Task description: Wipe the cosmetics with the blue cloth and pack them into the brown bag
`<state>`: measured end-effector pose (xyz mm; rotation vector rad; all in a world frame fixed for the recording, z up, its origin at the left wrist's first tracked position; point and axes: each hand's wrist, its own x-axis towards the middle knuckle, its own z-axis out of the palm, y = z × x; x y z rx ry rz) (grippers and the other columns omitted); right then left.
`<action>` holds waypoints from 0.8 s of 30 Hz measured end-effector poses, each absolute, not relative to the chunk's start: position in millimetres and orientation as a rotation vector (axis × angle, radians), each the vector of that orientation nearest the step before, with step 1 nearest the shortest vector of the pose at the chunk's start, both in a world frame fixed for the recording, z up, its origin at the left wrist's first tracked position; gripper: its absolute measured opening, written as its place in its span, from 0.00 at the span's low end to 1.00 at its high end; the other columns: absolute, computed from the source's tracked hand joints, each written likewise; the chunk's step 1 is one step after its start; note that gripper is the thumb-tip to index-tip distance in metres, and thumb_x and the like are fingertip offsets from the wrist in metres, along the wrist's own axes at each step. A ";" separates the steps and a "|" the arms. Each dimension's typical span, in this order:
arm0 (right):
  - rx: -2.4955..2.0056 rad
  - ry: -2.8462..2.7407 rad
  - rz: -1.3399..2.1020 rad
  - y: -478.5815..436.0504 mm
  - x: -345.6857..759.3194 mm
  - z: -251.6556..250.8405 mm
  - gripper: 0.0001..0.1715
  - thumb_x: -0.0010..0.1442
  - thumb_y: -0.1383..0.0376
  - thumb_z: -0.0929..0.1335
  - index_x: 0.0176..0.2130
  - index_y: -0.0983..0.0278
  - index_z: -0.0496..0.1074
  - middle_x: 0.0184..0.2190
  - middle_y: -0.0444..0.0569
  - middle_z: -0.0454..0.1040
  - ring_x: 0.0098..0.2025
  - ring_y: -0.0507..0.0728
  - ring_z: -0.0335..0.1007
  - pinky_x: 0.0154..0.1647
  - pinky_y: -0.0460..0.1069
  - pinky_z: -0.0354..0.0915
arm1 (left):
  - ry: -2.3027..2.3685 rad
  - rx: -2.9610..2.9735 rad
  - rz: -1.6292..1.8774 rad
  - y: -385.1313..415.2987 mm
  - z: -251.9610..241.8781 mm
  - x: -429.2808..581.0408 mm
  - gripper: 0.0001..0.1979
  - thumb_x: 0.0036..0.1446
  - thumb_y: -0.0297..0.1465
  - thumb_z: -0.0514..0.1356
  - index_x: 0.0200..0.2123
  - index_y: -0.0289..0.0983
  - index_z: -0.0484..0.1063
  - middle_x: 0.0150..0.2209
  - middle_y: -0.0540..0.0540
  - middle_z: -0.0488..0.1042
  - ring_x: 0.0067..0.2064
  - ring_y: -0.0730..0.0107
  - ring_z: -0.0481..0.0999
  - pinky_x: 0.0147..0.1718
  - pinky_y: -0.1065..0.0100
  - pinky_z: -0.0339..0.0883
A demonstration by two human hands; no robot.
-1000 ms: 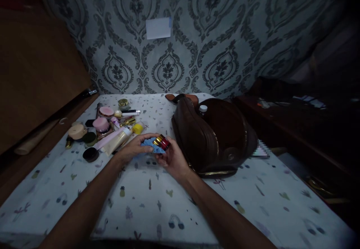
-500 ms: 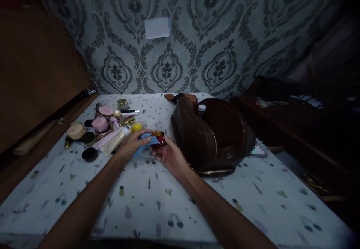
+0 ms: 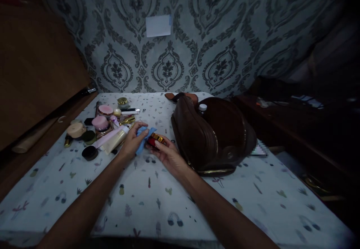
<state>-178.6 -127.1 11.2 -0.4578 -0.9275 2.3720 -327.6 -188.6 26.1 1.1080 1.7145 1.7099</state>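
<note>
A small, glossy red container with a gold-coloured band is gripped between the thumb and fingers of the right hand, over the middle of the white, print-patterned tablecloth. A crumpled, light blue cloth is pinched by the left hand, its folds bunched at the container's left side. Just beyond the left hand, a cream-coloured squeeze tube is laid among scattered cosmetics, with a round, flat black jar and a round pink jar farther left. To the right of the hands, a large, dark brown leather bag with gold-coloured zips is set down, and a white-capped bottle is seen at its top. Behind, the wall is covered by grey, damask-patterned wallpaper.
</note>
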 end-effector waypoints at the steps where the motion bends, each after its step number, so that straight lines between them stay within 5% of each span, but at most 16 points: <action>1: -0.459 -0.920 2.360 -126.7 -178.8 11.1 0.25 0.43 0.64 0.80 0.41 0.62 0.74 0.40 0.45 0.79 0.39 0.56 0.78 0.38 0.47 0.71 | 1.735 1.104 1.737 -187.7 25.5 -327.6 0.14 0.52 0.38 0.64 0.41 0.40 0.69 0.41 0.49 0.72 0.42 0.65 0.71 0.41 0.67 0.65; 7: -0.472 -0.977 2.250 -126.5 -178.2 12.8 0.22 0.42 0.66 0.79 0.39 0.59 0.76 0.40 0.42 0.77 0.40 0.54 0.74 0.36 0.46 0.70 | 1.768 1.177 1.697 -187.7 22.8 -331.7 0.23 0.43 0.27 0.62 0.46 0.41 0.66 0.44 0.48 0.70 0.45 0.65 0.70 0.46 0.65 0.63; 14: -0.470 -1.025 2.171 -127.2 -178.7 14.2 0.25 0.42 0.63 0.79 0.42 0.58 0.76 0.42 0.42 0.78 0.46 0.55 0.72 0.51 0.49 0.66 | 1.006 1.001 1.532 -203.5 38.8 -338.8 0.36 0.40 0.26 0.62 0.57 0.43 0.64 0.55 0.42 0.72 0.55 0.54 0.71 0.47 0.61 0.67; 24: -0.541 -1.084 2.081 -124.5 -178.2 10.3 0.36 0.38 0.66 0.80 0.47 0.56 0.74 0.43 0.45 0.79 0.48 0.57 0.73 0.54 0.52 0.66 | 1.414 1.284 1.434 -198.3 37.1 -339.8 0.28 0.54 0.41 0.66 0.57 0.40 0.70 0.54 0.43 0.74 0.56 0.54 0.71 0.54 0.61 0.66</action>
